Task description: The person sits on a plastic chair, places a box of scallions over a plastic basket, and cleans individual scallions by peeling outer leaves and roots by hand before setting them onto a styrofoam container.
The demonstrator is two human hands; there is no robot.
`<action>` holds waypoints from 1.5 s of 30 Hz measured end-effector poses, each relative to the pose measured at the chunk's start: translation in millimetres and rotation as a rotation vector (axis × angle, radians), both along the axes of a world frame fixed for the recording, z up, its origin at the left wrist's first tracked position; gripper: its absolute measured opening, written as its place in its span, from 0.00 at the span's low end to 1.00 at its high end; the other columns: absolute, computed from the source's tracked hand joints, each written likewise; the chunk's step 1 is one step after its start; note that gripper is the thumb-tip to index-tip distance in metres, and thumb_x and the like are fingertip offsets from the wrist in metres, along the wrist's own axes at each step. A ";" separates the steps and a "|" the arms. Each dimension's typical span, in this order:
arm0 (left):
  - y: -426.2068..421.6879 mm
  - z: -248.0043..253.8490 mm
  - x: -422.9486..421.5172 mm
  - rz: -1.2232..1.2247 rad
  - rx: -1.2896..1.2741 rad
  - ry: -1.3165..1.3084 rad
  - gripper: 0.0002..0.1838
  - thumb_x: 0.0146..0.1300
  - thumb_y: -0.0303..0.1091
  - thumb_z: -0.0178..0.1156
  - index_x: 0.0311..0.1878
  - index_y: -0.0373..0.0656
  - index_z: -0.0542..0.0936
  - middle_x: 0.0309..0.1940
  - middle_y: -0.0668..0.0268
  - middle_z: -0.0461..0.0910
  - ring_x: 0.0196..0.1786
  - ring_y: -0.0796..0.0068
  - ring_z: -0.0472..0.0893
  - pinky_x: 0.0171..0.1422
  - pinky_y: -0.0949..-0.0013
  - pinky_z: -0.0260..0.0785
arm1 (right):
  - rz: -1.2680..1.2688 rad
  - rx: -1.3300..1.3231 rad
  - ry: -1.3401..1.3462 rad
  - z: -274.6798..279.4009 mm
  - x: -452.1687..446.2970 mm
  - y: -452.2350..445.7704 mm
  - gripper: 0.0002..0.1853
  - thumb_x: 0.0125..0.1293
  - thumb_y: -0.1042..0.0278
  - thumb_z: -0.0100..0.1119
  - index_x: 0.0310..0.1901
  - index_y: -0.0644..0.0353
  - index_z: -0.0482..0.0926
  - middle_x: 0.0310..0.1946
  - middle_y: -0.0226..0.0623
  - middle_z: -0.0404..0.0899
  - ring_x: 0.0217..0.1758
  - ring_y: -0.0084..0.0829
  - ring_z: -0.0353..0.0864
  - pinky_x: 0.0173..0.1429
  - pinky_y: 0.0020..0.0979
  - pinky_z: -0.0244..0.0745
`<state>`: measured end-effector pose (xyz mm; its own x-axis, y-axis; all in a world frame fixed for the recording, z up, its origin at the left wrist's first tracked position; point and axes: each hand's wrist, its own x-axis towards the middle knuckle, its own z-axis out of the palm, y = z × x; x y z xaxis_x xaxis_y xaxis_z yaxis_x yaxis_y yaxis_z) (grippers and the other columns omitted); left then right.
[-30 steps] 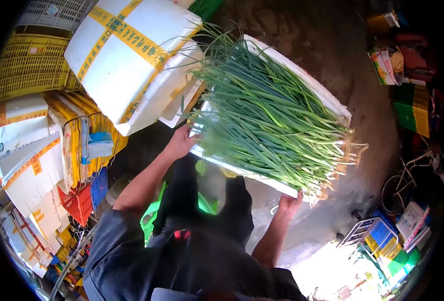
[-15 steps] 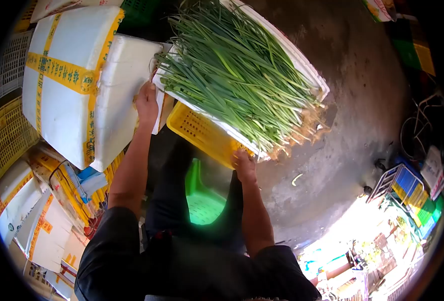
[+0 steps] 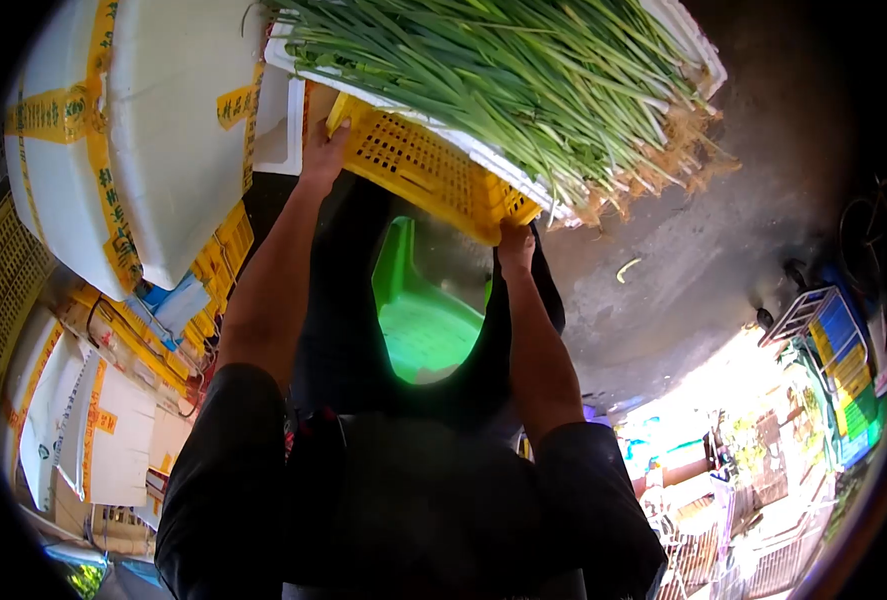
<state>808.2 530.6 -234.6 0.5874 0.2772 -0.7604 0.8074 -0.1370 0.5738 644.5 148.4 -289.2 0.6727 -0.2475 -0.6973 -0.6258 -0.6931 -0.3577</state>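
Note:
A yellow plastic crate (image 3: 418, 165) with slotted walls is in front of my legs. My left hand (image 3: 325, 155) grips its near left corner, with a fingertip showing at the rim. My right hand (image 3: 515, 248) is closed on its near right corner. Resting on or just above the crate is a white foam box (image 3: 468, 150), heaped with long scallions (image 3: 503, 90). Their pale, rooty ends (image 3: 663, 165) hang over the right side. The far part of the box is cut off by the top of the view.
A big white foam box (image 3: 178, 130) with yellow tape stands at the left. A green plastic stool (image 3: 428, 325) shows between my legs. Yellow crates (image 3: 223, 250) and foam lids (image 3: 118, 425) are stacked lower left. A trolley (image 3: 813, 315) stands on the wet floor (image 3: 623, 330) at right.
My left hand has shifted from beside the foam box's left end to the yellow crate's corner. Crate, scallions and box now appear higher in view; my right hand stays on the crate.

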 end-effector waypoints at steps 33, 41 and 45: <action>-94.1 -52.7 -7.3 -0.154 0.291 -0.017 0.17 0.67 0.42 0.61 0.38 0.33 0.78 0.30 0.63 0.78 0.33 0.71 0.74 0.41 0.63 0.69 | -0.873 0.064 0.378 174.0 -359.0 -122.1 0.17 0.72 0.57 0.52 0.48 0.62 0.81 0.42 0.54 0.83 0.46 0.52 0.84 0.48 0.41 0.78; -107.5 -36.5 -3.1 -0.105 0.258 -0.046 0.16 0.67 0.41 0.60 0.39 0.35 0.76 0.31 0.64 0.76 0.34 0.71 0.73 0.42 0.64 0.68 | -0.861 0.052 0.382 174.7 -366.9 -117.7 0.17 0.72 0.57 0.52 0.48 0.62 0.82 0.41 0.54 0.84 0.45 0.51 0.85 0.47 0.42 0.78; -91.7 -51.0 -11.8 -0.107 0.194 -0.037 0.15 0.66 0.41 0.61 0.38 0.36 0.75 0.30 0.65 0.75 0.33 0.73 0.72 0.41 0.64 0.67 | -0.845 0.045 0.391 180.3 -370.0 -117.1 0.17 0.72 0.57 0.52 0.47 0.62 0.82 0.40 0.54 0.84 0.44 0.51 0.85 0.46 0.42 0.78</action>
